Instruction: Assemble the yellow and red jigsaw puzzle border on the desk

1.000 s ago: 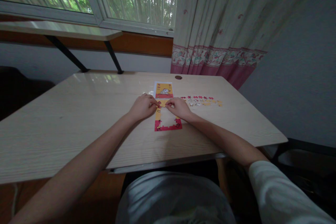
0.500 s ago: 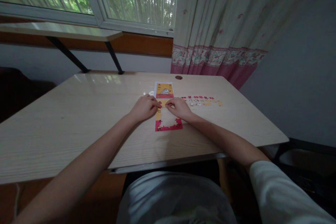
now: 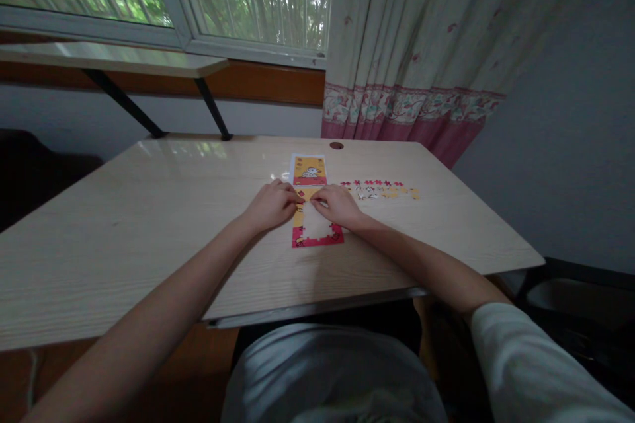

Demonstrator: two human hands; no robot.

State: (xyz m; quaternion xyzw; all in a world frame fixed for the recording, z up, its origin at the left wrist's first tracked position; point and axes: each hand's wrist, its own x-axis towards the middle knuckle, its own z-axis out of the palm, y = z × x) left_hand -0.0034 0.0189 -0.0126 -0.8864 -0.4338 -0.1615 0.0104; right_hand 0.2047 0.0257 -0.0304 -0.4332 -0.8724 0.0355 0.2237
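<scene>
A partly assembled jigsaw puzzle (image 3: 297,236) lies flat on the desk, its red and yellow border around a bare middle. At its upper left edge, my left hand (image 3: 272,204) rests with curled fingers, the fingertips pressing on the border. My right hand (image 3: 338,205) bends over the upper right part, thumb and forefinger pinched together near the inner edge of the top row. Whatever is between those fingertips is too small to make out, and the hand hides the upper right border. Just beyond the puzzle is a picture card (image 3: 310,170) with a white animal on yellow and red.
Loose puzzle pieces (image 3: 387,190) in red, white and yellow lie in rows to the right of my right hand. The wooden desk (image 3: 149,231) has a cable hole (image 3: 337,145) at the back and a raised shelf (image 3: 149,58) at the left. A curtain (image 3: 397,79) hangs behind.
Both hands stay almost in place over the puzzle, with only a slight shift of the right fingertips. The whole view has moved a little.
</scene>
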